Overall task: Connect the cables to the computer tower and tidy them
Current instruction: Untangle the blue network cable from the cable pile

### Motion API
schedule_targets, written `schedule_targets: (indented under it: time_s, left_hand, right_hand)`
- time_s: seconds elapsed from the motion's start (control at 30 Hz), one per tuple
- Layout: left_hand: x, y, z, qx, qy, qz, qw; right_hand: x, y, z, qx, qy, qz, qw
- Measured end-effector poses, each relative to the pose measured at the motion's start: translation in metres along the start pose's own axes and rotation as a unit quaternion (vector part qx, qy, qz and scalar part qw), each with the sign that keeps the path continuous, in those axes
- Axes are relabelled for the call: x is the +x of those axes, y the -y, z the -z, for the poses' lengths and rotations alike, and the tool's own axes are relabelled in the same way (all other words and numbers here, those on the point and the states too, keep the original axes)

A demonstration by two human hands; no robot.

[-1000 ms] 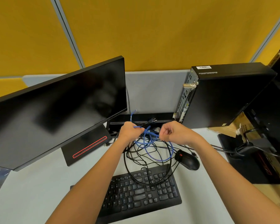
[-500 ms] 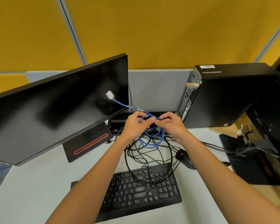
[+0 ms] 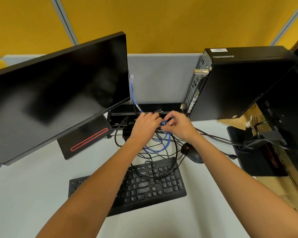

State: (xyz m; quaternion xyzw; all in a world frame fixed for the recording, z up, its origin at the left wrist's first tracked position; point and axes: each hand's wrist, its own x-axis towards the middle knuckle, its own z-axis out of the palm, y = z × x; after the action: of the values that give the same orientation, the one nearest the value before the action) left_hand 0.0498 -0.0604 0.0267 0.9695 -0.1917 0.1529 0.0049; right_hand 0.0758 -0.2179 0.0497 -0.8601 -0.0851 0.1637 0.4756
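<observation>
Yellow wall behind, both hands, left hand (image 3: pixel 145 125) and right hand (image 3: pixel 177 125), pinch the thin blue network cable (image 3: pixel 159 146), its clear plug end (image 3: pixel 131 77) rising up-left, away from the black computer tower (image 3: pixel 239 83) at right.

monitor (image 3: pixel 58 93) — glossy black | tower (image 3: pixel 239 83) — matt black | cable (image 3: pixel 133 95) — blue plastic

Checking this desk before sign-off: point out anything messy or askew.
A tangle of thin black cables sprawls over the black keyboard, with a blue network cable looped through it; its free plug sticks up unconnected.
</observation>
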Motion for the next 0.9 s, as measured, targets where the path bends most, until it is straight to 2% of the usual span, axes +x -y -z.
schedule_targets:
  time_s: [0.1,0.2,0.27,0.33,0.4,0.5,0.57,0.63,0.67,0.73,0.77,0.8,0.83,0.87,0.9]
  left_hand:
    - [0.002,-0.002,0.002,-0.041,0.052,0.029,0.997]
    - [0.002,0.004,0.002,-0.155,0.063,0.16,0.973]
    - [-0.006,0.022,-0.001,-0.214,0.085,0.28,0.932]
    - [-0.017,0.045,-0.004,-0.251,0.1,0.366,0.89]
    - [-0.024,0.057,-0.005,-0.286,0.08,0.44,0.848]
    - [-0.019,0.055,-0.007,-0.353,0.047,0.494,0.793]
    - [-0.013,0.049,-0.006,-0.413,0.041,0.515,0.75]
    - [-0.011,0.04,0.0,-0.464,0.057,0.523,0.712]
    - [-0.011,0.036,0.004,-0.478,0.064,0.51,0.713]
    - [-0.013,0.03,0.012,-0.482,0.051,0.453,0.749]
    - [-0.014,0.028,0.016,-0.479,0.03,0.427,0.766]
    - [-0.015,0.028,0.018,-0.471,0.008,0.408,0.782]
    - [-0.015,0.028,0.018,-0.461,-0.01,0.392,0.796]
    - [-0.014,0.028,0.018,-0.454,-0.02,0.383,0.805]
    - [-0.013,0.027,0.019,-0.455,-0.028,0.377,0.806]
  right_hand:
    - [0.0,-0.005,-0.003,-0.013,0.004,-0.006,1.0]
    - [0.005,-0.013,-0.001,-0.046,-0.058,-0.001,0.997]
    - [0.009,-0.025,0.008,-0.027,-0.137,-0.026,0.99]
    - [0.011,-0.04,0.023,0.069,-0.201,-0.08,0.974]
    - [0.012,-0.05,0.033,0.161,-0.244,-0.137,0.946]
    - [0.013,-0.053,0.036,0.21,-0.318,-0.159,0.911]
    - [0.013,-0.049,0.035,0.22,-0.333,-0.155,0.904]
    - [0.01,-0.043,0.032,0.207,-0.272,-0.139,0.93]
    - [0.008,-0.041,0.031,0.176,-0.228,-0.122,0.95]
    - [0.001,-0.037,0.036,0.055,-0.105,-0.085,0.989]
    - [-0.002,-0.033,0.039,-0.027,0.002,-0.082,0.996]
    - [-0.006,-0.027,0.042,-0.125,0.125,-0.092,0.98]
    - [-0.009,-0.02,0.045,-0.21,0.219,-0.099,0.948]
    - [-0.01,-0.011,0.044,-0.261,0.263,-0.089,0.925]
    - [-0.012,0.0,0.042,-0.265,0.258,-0.059,0.927]
